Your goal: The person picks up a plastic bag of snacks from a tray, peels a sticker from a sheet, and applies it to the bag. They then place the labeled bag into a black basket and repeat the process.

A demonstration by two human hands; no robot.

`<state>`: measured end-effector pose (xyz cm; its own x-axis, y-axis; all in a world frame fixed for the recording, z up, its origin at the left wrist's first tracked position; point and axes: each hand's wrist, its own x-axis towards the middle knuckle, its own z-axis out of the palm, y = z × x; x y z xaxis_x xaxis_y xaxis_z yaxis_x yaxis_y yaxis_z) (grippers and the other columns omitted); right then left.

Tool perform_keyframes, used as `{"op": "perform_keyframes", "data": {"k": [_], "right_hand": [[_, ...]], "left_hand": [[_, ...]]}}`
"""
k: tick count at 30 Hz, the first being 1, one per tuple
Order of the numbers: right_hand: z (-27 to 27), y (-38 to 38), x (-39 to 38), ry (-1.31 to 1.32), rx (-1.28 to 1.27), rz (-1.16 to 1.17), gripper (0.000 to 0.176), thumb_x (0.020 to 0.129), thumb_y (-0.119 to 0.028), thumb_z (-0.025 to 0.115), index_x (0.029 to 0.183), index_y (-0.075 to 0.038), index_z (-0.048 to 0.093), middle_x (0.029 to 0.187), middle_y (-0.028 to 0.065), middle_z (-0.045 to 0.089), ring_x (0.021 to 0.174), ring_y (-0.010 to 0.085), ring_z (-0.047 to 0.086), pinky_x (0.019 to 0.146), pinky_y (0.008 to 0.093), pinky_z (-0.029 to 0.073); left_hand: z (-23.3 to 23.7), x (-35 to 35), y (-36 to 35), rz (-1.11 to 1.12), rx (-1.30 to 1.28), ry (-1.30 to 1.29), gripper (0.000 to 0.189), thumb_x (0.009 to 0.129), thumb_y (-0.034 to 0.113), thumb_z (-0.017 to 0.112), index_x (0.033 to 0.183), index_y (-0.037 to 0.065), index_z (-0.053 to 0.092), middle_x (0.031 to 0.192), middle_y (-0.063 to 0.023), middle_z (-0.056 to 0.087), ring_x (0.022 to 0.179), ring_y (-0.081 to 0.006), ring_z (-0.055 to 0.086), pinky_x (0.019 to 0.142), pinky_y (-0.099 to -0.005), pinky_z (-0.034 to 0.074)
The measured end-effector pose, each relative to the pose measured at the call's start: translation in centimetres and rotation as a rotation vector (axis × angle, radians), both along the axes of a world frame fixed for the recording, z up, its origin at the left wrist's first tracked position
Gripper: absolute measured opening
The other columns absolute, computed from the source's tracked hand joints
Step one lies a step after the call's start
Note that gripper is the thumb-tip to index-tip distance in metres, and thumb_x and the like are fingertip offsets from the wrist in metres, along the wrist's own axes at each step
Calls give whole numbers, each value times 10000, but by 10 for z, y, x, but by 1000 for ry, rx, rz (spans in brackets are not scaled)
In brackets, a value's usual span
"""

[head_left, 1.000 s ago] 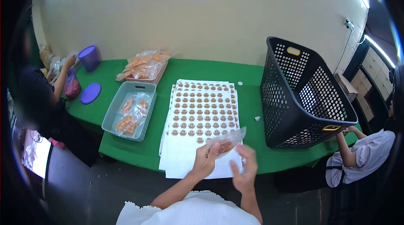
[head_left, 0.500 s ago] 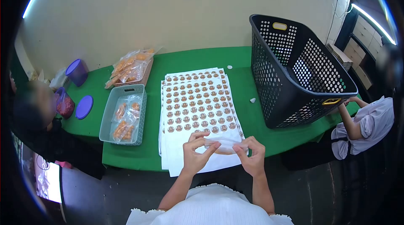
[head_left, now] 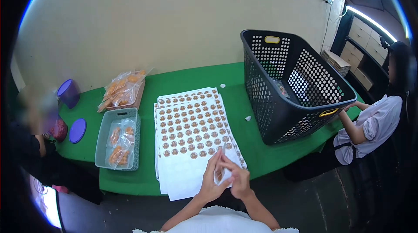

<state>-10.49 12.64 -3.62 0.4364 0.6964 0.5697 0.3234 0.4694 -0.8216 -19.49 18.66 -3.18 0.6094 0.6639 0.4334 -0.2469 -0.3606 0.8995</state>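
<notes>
Just over the near edge of the table, a small clear plastic bag (head_left: 224, 148) is pressed between my two hands. Its lower part and what is inside are mostly hidden by my fingers. My left hand (head_left: 210, 183) holds the bag from the left, fingers long and pointing up along it. From the right, my right hand (head_left: 240, 182) grips it with bent fingers and the thumb across the front. Right behind the hands lies a stack of white sheets (head_left: 178, 167) printed with rows of round brown stickers. The lower right stickers are partly covered by my hands.
Left of the sheets, a pale green basket (head_left: 135, 146) holds bagged orange snacks; more bags (head_left: 122, 87) fill a tray behind it. A purple container (head_left: 68, 93) and lid (head_left: 78, 131) stand farther left. A large black basket (head_left: 261, 119) is at right. Co-workers are on both sides.
My hands have come together around the bag, which was stretched flat between them by its zip edge. The view has shifted, so the table appears lower and farther left.
</notes>
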Motion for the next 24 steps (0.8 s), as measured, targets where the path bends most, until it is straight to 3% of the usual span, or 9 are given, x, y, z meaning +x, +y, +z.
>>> {"op": "perform_keyframes", "data": {"k": [2, 3, 4, 6, 8, 10, 11, 19, 24], "right_hand": [[-2, -3, 15, 20, -29, 22, 385, 887, -280, 362, 989, 53, 526, 1071, 211, 518, 953, 245, 537, 821, 311, 398], [-1, -1, 17, 61, -58, -108, 308, 857, -227, 446, 968, 44, 540, 1027, 190, 533, 927, 227, 534, 821, 308, 390], [3, 1, 14, 65, -58, -97, 308, 857, -227, 446, 968, 44, 540, 1027, 190, 533, 927, 227, 534, 821, 308, 390], [24, 6, 12, 29, -1, -434, 239, 793, -159, 550, 925, 39, 562, 941, 142, 551, 907, 189, 513, 820, 299, 374], [23, 5, 17, 198, -16, -327, 224, 723, -107, 621, 896, 27, 575, 881, 93, 543, 873, 166, 489, 811, 287, 361], [8, -1, 32, 64, -139, 157, 175, 725, -83, 616, 867, 17, 587, 831, 83, 547, 807, 163, 502, 777, 272, 380], [6, -3, 30, 131, -180, 225, 103, 722, -50, 612, 813, -2, 603, 758, 67, 547, 736, 147, 512, 710, 246, 398], [6, -6, 28, -101, -126, -145, 98, 662, -53, 675, 671, -8, 589, 596, 23, 508, 542, 90, 473, 509, 227, 373], [8, -8, 27, 147, -58, -191, 178, 698, -86, 665, 609, -16, 528, 581, -1, 483, 546, 52, 421, 486, 209, 336]], "left_hand": [[-3, -2, 5, -27, -285, -23, 409, 829, 143, 493, 1174, -45, 378, 1153, -168, 441, 1065, -218, 444, 862, -313, 376], [-2, -1, 6, -2, -308, -95, 236, 847, 84, 451, 1030, -65, 464, 1029, -155, 514, 935, -177, 526, 790, -278, 422], [-3, -5, 8, 9, -306, -92, 236, 847, 84, 451, 1030, -65, 464, 1029, -155, 514, 935, -177, 526, 790, -278, 422], [-6, -11, 10, -84, -327, -43, 141, 826, 67, 493, 906, -49, 482, 915, -125, 544, 861, -149, 551, 737, -264, 445], [-5, -12, 6, -74, -380, -106, 102, 803, 55, 533, 813, -27, 473, 816, -95, 548, 792, -129, 565, 678, -245, 456], [1, -14, 5, -133, -405, -38, 120, 791, 68, 560, 788, -25, 485, 730, -68, 545, 741, -119, 569, 639, -222, 448], [-2, -15, 7, -55, -290, 17, 123, 777, 76, 582, 748, -26, 518, 683, -58, 551, 692, -106, 563, 620, -217, 439], [-3, -23, 17, 6, -244, 131, 81, 745, 47, 610, 761, -24, 573, 732, -73, 592, 684, -98, 543, 596, -219, 447], [-9, -9, 16, -84, -272, -64, 263, 689, 44, 665, 876, 3, 485, 805, -77, 572, 781, -148, 568, 694, -281, 490]]}}
